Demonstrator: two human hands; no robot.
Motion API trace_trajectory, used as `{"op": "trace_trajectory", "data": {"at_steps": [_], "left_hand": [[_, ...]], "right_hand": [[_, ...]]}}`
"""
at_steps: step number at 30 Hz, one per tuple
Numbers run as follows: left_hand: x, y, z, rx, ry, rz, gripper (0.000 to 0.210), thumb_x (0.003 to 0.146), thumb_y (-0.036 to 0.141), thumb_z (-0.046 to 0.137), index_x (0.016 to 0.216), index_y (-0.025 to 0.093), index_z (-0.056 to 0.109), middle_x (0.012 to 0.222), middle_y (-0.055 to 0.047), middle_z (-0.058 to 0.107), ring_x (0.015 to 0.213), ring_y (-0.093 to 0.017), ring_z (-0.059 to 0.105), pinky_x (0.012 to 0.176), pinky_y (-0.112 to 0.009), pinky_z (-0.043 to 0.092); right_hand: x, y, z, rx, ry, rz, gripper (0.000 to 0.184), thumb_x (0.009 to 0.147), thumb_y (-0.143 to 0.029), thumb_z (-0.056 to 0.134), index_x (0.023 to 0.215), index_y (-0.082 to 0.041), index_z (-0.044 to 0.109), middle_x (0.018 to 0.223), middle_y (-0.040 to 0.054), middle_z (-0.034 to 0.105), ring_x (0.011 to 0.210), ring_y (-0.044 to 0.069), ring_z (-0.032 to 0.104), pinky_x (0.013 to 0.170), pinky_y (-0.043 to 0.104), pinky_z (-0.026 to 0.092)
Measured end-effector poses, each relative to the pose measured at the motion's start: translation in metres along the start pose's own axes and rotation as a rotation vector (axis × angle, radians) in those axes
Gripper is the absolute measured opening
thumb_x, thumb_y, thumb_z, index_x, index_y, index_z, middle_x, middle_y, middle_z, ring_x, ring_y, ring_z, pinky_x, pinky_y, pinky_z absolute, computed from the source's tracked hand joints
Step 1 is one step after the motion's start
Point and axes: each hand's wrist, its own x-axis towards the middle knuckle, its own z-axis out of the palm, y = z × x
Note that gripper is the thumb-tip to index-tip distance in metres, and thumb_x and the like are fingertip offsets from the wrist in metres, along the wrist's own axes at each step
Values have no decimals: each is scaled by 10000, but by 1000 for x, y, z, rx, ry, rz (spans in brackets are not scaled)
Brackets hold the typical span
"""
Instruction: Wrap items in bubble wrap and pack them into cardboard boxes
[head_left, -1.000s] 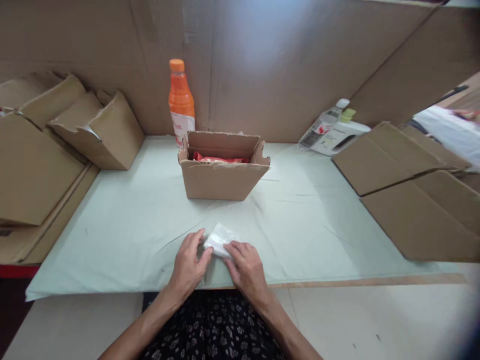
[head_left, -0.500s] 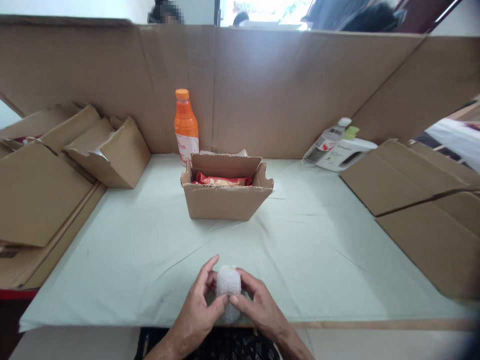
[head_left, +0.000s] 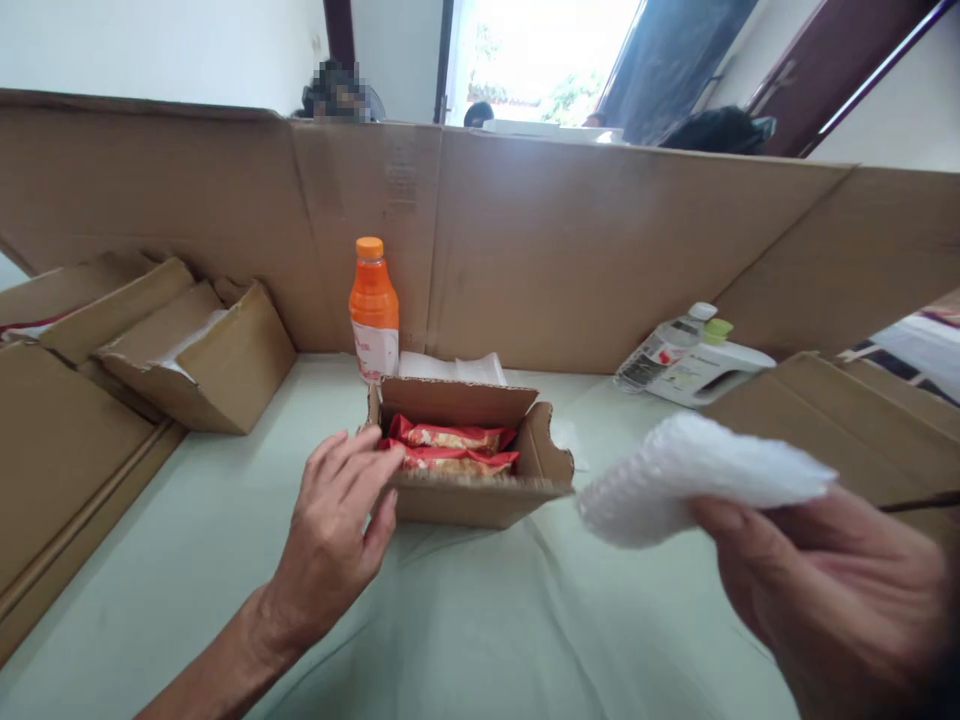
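My right hand (head_left: 832,590) pinches a piece of bubble wrap (head_left: 697,480), rolled or folded, holding it in the air at the right. A small open cardboard box (head_left: 457,505) stands mid-table, with two red snack packets (head_left: 457,460) lying in it side by side. At the box's front left corner is my left hand (head_left: 341,510), fingers stretched out and nothing held. Its fingertips overlap the rim and the left end of the packets; whether they touch is unclear.
Behind the box stand an orange bottle (head_left: 373,315) and a white sheet (head_left: 454,368). A clear bottle (head_left: 664,350) and a white jug (head_left: 709,372) lean at the back right. Cardboard boxes (head_left: 202,360) line the left; more cardboard (head_left: 825,425) lies right. A cardboard wall (head_left: 570,250) closes the back.
Both hands held the bubble wrap near the table's front edge; now they are apart. My right hand has carried it up and right, while my left hand has reached to the box. The view has tilted up.
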Motion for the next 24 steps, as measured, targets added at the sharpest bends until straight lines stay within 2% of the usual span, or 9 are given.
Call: {"op": "trace_trajectory", "data": {"at_steps": [1, 2, 5, 9, 13, 16, 20, 22, 24], "left_hand": [[-3, -3, 4, -26, -24, 14, 376, 843, -11, 564, 1187, 140, 599, 1055, -101, 684, 1185, -244, 576, 1106, -501, 366], [-8, -4, 7, -56, -42, 24, 351, 840, -28, 550, 1135, 149, 621, 988, -78, 683, 1133, -221, 597, 1116, -499, 351], [-24, -5, 12, -118, -59, 28, 336, 833, -45, 531, 1090, 140, 642, 971, -77, 667, 1079, -185, 611, 1154, -487, 303], [-26, -8, 10, -159, -80, 57, 284, 860, 11, 499, 1075, 122, 648, 980, -88, 674, 1015, -161, 631, 1172, -445, 282], [-18, -12, 10, -195, -75, 46, 267, 860, 38, 500, 1054, 144, 649, 917, -61, 691, 980, -161, 660, 1161, -429, 305], [-18, -15, 11, -197, -92, 32, 280, 857, 49, 502, 1075, 163, 635, 908, -48, 701, 950, -163, 677, 1160, -447, 321], [-18, -14, 12, -190, -111, 21, 309, 861, 65, 492, 1114, 196, 612, 911, -35, 710, 873, -159, 689, 1133, -476, 372], [-16, -12, 11, -194, -73, -11, 354, 848, 53, 514, 1149, 217, 603, 930, -29, 708, 893, -166, 688, 1110, -472, 407], [-16, -10, 9, -199, 16, -62, 470, 814, 28, 564, 1232, 242, 579, 993, -33, 682, 1001, -186, 669, 1099, -464, 427]], "right_hand": [[16, -9, 8, -61, -25, -73, 303, 805, -459, 747, 1038, -266, 754, 871, 33, 748, 699, 197, 666, 627, 291, 544], [31, -18, 18, -116, -113, -165, 259, 837, -436, 718, 1035, -272, 749, 871, 22, 744, 704, 184, 658, 634, 278, 528], [71, -32, 57, -239, -552, -406, 171, 893, -341, 623, 973, -243, 738, 891, 19, 735, 733, 163, 642, 641, 255, 485], [95, -35, 105, -387, -951, -482, 141, 883, -253, 592, 873, -192, 719, 808, 27, 717, 690, 149, 613, 628, 249, 428], [85, -32, 136, -474, -1264, -503, 63, 813, -226, 676, 769, -186, 695, 696, 12, 684, 591, 133, 571, 583, 244, 374], [61, -18, 159, -436, -1332, -491, 175, 771, -174, 679, 603, -195, 634, 538, -14, 593, 478, 120, 490, 540, 254, 342], [41, -4, 181, -167, -1240, -360, 284, 769, -147, 646, 510, -235, 571, 475, -37, 531, 434, 115, 449, 543, 266, 379], [50, -8, 175, -104, -1265, -299, 213, 780, -223, 671, 573, -253, 633, 519, -33, 587, 476, 136, 522, 573, 272, 433], [67, -16, 149, -99, -1253, -273, 99, 796, -325, 679, 725, -274, 727, 668, -17, 695, 621, 172, 637, 662, 290, 499]]}}
